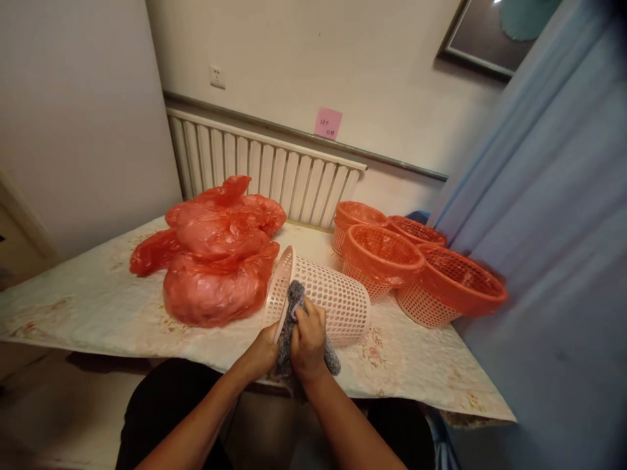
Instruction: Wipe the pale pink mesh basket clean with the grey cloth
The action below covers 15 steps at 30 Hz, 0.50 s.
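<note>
A pale pink perforated plastic basket lies on its side on the table, its open rim turned to the left. My left hand grips the near lower part of that rim, with the fingertips partly hidden. A grey cloth is bunched in my right hand, which presses it against the basket's outside just beside the rim. Part of the cloth hangs down below my right hand, over the table's front edge.
Several similar baskets lined with red bags stand upright on the right. Knotted, filled red plastic bags are heaped on the left. Behind the table are a radiator and a wall; a blue curtain hangs at the right.
</note>
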### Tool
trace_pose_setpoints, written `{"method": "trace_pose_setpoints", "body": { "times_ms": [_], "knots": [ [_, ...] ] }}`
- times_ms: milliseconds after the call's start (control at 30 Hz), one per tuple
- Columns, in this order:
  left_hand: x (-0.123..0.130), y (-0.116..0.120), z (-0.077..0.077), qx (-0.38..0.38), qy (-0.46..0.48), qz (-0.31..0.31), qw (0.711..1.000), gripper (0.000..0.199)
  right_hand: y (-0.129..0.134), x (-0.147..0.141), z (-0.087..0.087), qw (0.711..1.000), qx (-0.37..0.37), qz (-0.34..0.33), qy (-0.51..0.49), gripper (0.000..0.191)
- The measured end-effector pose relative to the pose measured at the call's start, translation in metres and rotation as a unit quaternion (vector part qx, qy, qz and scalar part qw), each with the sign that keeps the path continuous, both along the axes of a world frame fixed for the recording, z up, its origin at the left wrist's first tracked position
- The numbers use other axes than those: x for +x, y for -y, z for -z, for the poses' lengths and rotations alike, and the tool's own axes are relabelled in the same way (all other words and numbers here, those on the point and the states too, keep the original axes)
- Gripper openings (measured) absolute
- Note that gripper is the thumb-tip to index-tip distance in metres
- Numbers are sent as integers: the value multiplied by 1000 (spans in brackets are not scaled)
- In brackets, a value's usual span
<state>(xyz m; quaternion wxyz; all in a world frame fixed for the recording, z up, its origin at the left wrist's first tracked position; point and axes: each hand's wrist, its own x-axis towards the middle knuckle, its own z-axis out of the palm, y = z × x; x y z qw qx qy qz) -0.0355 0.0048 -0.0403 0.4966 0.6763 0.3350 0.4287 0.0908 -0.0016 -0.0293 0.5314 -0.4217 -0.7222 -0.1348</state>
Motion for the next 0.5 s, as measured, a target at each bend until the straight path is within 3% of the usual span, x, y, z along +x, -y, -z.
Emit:
{"method": "trace_pose_setpoints", "body": {
  "times_ms": [200,300,400,500],
  "knots": [
    [-4,5,18,6,-13,10,1000,37,-27,1,-55,998,-58,-20,-35,45],
    [-5,8,24,-18,-33,2,999,40,-45,3,-72,993,-79,-17,-83,42],
    [-5,11,25,-28,-41,-5,999,39,-51,2,-77,988,-58,-10,-143,40],
    [-4,15,23,-37,-42,-7,998,27,-34,-2,-67,990,-33,-11,-140,36]
  ]
}}
